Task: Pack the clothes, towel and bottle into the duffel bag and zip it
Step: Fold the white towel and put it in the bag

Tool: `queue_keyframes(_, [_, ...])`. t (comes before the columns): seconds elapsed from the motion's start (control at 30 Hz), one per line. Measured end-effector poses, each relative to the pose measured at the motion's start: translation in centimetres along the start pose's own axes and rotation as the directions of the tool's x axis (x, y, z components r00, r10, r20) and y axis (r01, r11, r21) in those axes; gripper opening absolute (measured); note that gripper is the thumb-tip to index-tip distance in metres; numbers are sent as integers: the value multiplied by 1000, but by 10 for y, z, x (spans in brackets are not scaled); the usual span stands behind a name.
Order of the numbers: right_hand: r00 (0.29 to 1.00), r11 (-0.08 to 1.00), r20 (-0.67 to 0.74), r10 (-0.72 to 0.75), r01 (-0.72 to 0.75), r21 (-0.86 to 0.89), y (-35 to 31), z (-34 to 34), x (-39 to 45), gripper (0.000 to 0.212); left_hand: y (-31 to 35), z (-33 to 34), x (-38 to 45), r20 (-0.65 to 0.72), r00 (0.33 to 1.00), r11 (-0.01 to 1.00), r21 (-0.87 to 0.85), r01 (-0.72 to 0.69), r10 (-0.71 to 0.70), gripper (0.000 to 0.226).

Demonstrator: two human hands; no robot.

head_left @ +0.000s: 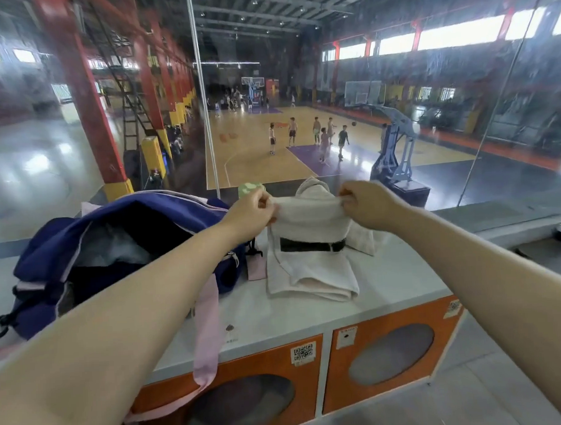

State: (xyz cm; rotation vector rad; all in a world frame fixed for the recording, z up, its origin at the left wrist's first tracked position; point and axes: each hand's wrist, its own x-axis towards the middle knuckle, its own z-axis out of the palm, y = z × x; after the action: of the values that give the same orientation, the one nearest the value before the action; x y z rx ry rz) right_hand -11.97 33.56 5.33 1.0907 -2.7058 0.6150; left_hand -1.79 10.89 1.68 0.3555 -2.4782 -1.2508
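Note:
A white towel (310,259) with a dark band across it lies folded on the white locker top, its upper edge lifted. My left hand (251,210) pinches that edge at its left corner and my right hand (365,205) pinches it at the right corner. Left of the towel sits a navy duffel bag (120,248) with pink trim, its top gaping open and something pale inside. A pink strap (207,328) hangs from the bag over the front edge. A green and white object (251,188) peeks out behind my left hand; more white cloth (313,185) sits behind the towel.
The white locker top (394,278) ends at a front edge above orange locker doors (391,352). Right behind the towel and bag stands a glass wall (462,140) overlooking a basketball court with several people far below.

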Motion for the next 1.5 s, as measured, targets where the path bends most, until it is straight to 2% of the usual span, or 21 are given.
queue_keyframes(0.1, [1000,1000,-16,-19,19,0,19,28,-30,21,-24,20,-34,8,996,984,152,-92,92,15])
queue_keyframes(0.2, [1000,997,1,-27,26,70,28,54,-60,19,-44,37,-62,68,985,968,183,-171,161,18])
queue_keyframes(0.3, [999,990,-29,-45,48,134,32,81,-82,17,-66,46,-74,154,975,960,203,-192,162,15])
queue_keyframes(0.43, [999,993,20,-38,36,108,38,110,-101,16,-83,52,-85,185,963,926,288,-242,194,11])
queue_keyframes(0.5, [999,999,22,-33,32,23,38,117,-109,19,-85,54,-89,206,958,922,291,-254,199,14])
queue_keyframes(0.57, [1000,1000,-8,0,0,-21,37,120,-109,20,-83,55,-90,205,965,936,275,-218,164,18])
queue_keyframes(0.63, [991,985,0,132,-131,114,32,118,-102,18,-77,57,-85,128,990,985,151,-85,66,28])
queue_keyframes(0.7, [938,881,37,346,-338,330,26,117,-91,20,-68,60,-76,29,996,996,34,82,-83,35])
queue_keyframes(0.77, [830,698,105,547,-522,491,24,118,-81,43,-65,69,-68,-26,970,968,-70,241,-243,25])
queue_keyframes(0.83, [731,508,235,641,-633,584,25,115,-73,68,-63,75,-62,4,933,902,-256,349,-360,31])
queue_keyframes(0.9, [684,318,397,612,-672,669,27,112,-64,72,-63,75,-56,100,893,785,-443,434,-438,36])
queue_keyframes(0.97, [661,141,533,529,-688,712,25,108,-59,57,-57,72,-58,207,858,677,-540,500,-469,36])
queue_keyframes(1.03, [645,40,602,471,-697,716,20,104,-57,53,-55,68,-62,262,849,652,-550,522,-459,36])
queue_keyframes(1.13, [636,-70,674,376,-706,705,14,96,-56,57,-55,65,-74,312,860,675,-532,511,-405,31])
queue_keyframes(1.17, [644,-86,687,336,-705,704,11,94,-56,55,-54,64,-78,311,864,697,-511,503,-395,28])
queue_keyframes(1.3, [721,-25,646,252,-662,749,-6,77,-59,45,-56,53,-89,278,893,791,-421,444,-353,28])
queue_keyframes(1.37, [756,31,611,236,-635,772,-15,64,-58,40,-55,40,-96,265,911,865,-315,391,-316,36])
queue_keyframes(1.5, [811,185,563,161,-585,790,-43,31,-54,27,-39,-3,-119,277,931,940,-173,293,-239,16])
